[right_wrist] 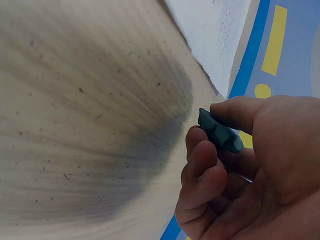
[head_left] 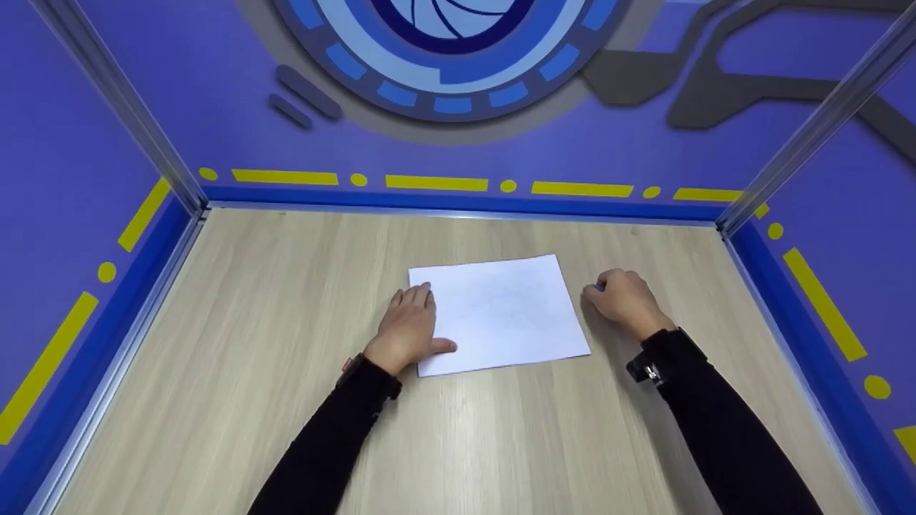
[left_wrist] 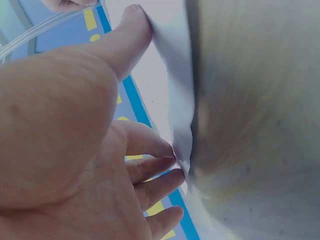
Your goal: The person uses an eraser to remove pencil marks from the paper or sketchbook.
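Note:
A white sheet of paper [head_left: 504,311] with faint grey smudges lies on the table. My left hand [head_left: 409,325] rests along its left edge, thumb on the sheet and fingers extended. Up close, the left wrist view shows the paper edge [left_wrist: 181,100] slightly wavy beside the fingertips. To the right of the sheet, my right hand [head_left: 624,300] pinches a small dark grey-green lump [right_wrist: 220,134], soft-looking like putty, between thumb and curled fingers. The hand is apart from the paper, low over the table.
The wood-grain table [head_left: 286,300] has small dark specks, visible in the right wrist view. Blue-purple panels [head_left: 444,161] with yellow marks and metal frame rails enclose it at the back, left and right. Both wrists wear black bands.

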### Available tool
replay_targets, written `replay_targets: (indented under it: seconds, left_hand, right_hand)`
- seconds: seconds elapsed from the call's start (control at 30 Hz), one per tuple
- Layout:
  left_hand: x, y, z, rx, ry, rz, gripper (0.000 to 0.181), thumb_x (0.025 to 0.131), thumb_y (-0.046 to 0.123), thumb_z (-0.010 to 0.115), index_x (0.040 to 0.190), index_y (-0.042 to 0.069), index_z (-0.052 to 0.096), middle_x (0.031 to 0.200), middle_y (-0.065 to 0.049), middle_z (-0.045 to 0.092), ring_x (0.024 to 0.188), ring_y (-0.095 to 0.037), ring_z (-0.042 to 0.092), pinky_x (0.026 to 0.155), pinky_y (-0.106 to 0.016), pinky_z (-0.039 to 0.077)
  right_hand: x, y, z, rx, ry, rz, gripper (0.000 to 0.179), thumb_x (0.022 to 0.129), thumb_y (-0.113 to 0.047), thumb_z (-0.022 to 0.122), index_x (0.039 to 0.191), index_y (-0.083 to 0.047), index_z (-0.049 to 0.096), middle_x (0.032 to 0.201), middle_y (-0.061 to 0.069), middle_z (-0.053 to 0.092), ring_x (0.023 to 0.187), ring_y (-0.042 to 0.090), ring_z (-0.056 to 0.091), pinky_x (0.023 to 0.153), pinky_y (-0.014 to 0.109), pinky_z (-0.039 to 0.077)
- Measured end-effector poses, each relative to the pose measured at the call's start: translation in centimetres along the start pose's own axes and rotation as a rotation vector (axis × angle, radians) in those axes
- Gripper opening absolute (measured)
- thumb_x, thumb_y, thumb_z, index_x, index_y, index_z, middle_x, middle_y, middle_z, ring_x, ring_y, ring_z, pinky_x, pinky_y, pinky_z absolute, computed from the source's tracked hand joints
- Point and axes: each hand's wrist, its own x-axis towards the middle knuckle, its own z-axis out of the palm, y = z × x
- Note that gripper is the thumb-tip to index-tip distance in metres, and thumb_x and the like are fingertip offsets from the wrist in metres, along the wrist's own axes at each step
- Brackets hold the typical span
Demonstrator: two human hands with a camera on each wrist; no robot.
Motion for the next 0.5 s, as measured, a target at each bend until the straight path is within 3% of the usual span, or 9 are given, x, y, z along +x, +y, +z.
replay_targets:
  seconds: [0.3, 0.5]
  left_hand:
    - [-0.05, 0.09, -0.40, -0.019, 0.011, -0.006, 0.094, 0.085, 0.057, 0.071, 0.151, -0.001, 0.038, 0.162, -0.019, 0.027, 0.151, -0.036, 0.024, 0.125, -0.053, 0.019]
    - [0.02, -0.26, -0.79, -0.064, 0.001, 0.008, 0.089, 0.087, 0.053, 0.070, 0.152, 0.001, 0.037, 0.163, -0.020, 0.026, 0.152, -0.038, 0.022, 0.126, -0.053, 0.015]
  right_hand:
    - [-0.47, 0.59, -0.12, -0.055, -0.056, 0.002, 0.035, 0.096, -0.037, 0.060, 0.081, -0.006, 0.069, 0.074, 0.008, 0.059, 0.069, 0.024, 0.053, 0.057, 0.032, 0.039]
    - [-0.93, 0.50, -0.72, -0.117, 0.006, 0.082, 0.039, 0.094, -0.040, 0.060, 0.076, -0.006, 0.067, 0.074, 0.010, 0.060, 0.067, 0.027, 0.055, 0.055, 0.036, 0.040]
